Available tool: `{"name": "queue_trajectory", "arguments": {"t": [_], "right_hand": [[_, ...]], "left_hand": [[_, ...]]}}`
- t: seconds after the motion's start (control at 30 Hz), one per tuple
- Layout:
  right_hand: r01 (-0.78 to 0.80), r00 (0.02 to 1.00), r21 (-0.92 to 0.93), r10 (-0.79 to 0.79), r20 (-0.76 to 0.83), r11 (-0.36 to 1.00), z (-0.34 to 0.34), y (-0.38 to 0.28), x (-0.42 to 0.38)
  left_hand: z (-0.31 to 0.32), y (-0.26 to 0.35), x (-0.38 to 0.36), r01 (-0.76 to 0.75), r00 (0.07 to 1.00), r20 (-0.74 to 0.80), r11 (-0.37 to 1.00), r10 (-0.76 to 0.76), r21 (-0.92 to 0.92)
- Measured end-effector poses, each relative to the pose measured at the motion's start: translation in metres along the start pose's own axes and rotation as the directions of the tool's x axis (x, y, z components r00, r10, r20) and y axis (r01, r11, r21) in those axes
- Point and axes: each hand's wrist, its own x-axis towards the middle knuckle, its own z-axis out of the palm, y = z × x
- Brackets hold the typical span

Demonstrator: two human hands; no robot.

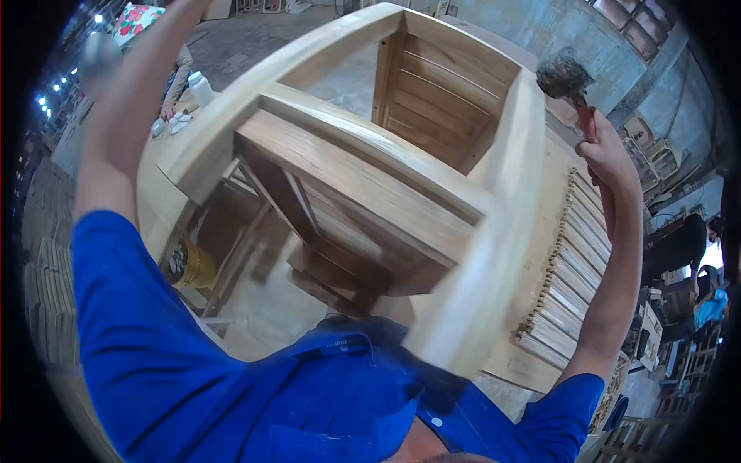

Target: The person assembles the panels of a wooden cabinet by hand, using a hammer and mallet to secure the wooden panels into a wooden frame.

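Observation:
My right hand [606,150] is raised at the upper right, its fingers wrapped round the reddish handle of a mallet [565,77]. The mallet's head is dark and worn, held up above the right side of a pale wooden furniture frame [363,181]. This frame stands tilted in front of my chest, with thick curved outer rails, a crossbar and slatted panels [444,92] inside. My left forearm [127,116] reaches up past the frame's left side and leaves the view at the top, so my left hand is out of sight.
Slim wooden slats [567,266] lie in a row on the right of the worktable [502,363]. A yellow bucket [199,266] sits low at left. Beyond the frame are a white bottle [201,89] and another person's hand [167,110]. Other people [679,247] are at far right.

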Motion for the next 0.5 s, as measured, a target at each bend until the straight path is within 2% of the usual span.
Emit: {"name": "queue_trajectory", "arguments": {"t": [0.1,0.13,0.17,0.27,0.3,0.4,0.43,0.47,0.5], "right_hand": [[0.005,1.0,-0.018,-0.005,-0.012,1.0,-0.004,-0.016,-0.004],[0.002,1.0,-0.004,-0.002,0.018,1.0,-0.005,-0.023,-0.004],[-0.067,0.996,0.004,0.066,0.054,0.998,-0.007,-0.042,-0.008],[-0.188,0.975,-0.115,0.199,0.099,0.975,-0.014,-0.058,-0.007],[-0.119,0.99,-0.138,0.129,0.062,0.983,-0.012,-0.048,-0.001],[-0.156,0.987,-0.281,0.159,-0.014,0.947,-0.012,-0.053,-0.002],[-0.2,0.98,-0.263,0.194,-0.048,0.944,-0.005,-0.093,-0.011],[-0.215,0.977,-0.273,0.205,-0.066,0.938,-0.007,-0.091,-0.012],[-0.163,0.987,-0.35,0.148,-0.07,0.922,-0.007,-0.086,-0.009]], "left_hand": [[0.069,-0.09,-0.008,0.178,0.981,0.114,0.954,-0.154,-0.24],[0.113,-0.122,-0.001,0.192,0.973,0.188,0.93,-0.137,-0.313],[0.153,-0.124,-0.003,0.155,0.984,0.142,0.923,-0.111,-0.352],[0.226,-0.086,0.013,0.046,0.996,-0.028,0.777,-0.081,-0.628],[0.234,-0.066,0.025,-0.007,0.993,-0.091,0.721,-0.078,-0.693],[0.257,-0.026,0.059,-0.155,0.962,-0.252,0.562,-0.099,-0.813],[0.261,-0.013,0.067,-0.191,0.95,-0.289,0.514,-0.118,-0.836],[0.264,-0.004,0.072,-0.211,0.941,-0.31,0.482,-0.135,-0.85],[0.275,0.002,0.078,-0.228,0.933,-0.325,0.447,-0.153,-0.865]]}}
